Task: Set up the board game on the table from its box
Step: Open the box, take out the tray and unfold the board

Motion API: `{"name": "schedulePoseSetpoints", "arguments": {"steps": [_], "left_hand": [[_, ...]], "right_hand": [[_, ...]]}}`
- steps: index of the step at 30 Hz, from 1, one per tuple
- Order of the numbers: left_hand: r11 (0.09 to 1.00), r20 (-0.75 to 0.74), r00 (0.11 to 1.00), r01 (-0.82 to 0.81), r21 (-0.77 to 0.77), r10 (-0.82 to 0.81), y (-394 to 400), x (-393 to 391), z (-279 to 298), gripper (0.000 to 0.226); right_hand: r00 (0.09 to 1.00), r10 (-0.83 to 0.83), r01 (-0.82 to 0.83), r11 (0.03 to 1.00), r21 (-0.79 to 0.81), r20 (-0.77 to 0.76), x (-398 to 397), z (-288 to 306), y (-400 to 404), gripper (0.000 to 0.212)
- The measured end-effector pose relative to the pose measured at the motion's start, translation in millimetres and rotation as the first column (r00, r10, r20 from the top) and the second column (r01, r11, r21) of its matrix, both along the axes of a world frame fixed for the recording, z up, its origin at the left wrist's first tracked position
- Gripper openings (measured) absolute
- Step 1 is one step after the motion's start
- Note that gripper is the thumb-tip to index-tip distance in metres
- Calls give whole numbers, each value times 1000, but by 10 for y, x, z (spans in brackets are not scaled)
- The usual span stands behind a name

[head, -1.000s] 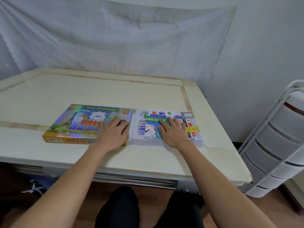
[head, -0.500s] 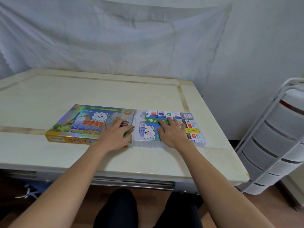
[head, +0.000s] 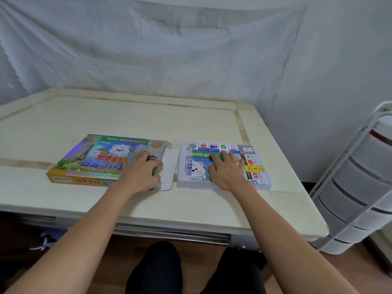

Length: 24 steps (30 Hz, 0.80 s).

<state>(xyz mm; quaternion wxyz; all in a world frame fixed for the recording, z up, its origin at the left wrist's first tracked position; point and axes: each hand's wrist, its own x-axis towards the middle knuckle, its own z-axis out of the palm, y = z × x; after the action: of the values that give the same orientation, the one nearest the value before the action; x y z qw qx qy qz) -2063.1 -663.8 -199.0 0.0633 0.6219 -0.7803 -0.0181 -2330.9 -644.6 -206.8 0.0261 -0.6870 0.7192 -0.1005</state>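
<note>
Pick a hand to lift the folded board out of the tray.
Right. The right hand already rests flat on the board in the tray; the left hand is on the box.

A single head-worn wide-angle view looks forward and down, close over the table [head: 148, 124], wall behind.

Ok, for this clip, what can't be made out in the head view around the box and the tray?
- Tray: the right hand covers the middle of the folded board; whatever lies under the board is hidden.
- Box: the left hand hides its near right corner; its inside cannot be seen past the open flap.
- Board squares: the small print is too small to read.
- White rack: cut off by the right edge.
</note>
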Motion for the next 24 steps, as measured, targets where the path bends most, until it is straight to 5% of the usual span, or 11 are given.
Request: {"name": "schedulePoseSetpoints", "arguments": {"steps": [10, 14, 20, 24], "left_hand": [[999, 10, 1000, -23, -28, 24, 0, -77, 158, 46], [986, -241, 967, 41, -164, -81, -37, -408, 257, 47], [998, -378, 925, 54, 29, -39, -151, -1038, 147, 42], [993, -374, 926, -18, 116, 60, -232, -1195, 0, 53]], "right_hand": [[998, -20, 21, 1000, -11, 60, 91, 54, 16, 48], [994, -53, 64, 991, -116, 94, 12, 160, 24, 47], [931, -363, 364, 932, -1, 45, -533, 198, 62, 47], [886, -422, 404, 906, 127, 193, -675, 179, 72, 51]]}}
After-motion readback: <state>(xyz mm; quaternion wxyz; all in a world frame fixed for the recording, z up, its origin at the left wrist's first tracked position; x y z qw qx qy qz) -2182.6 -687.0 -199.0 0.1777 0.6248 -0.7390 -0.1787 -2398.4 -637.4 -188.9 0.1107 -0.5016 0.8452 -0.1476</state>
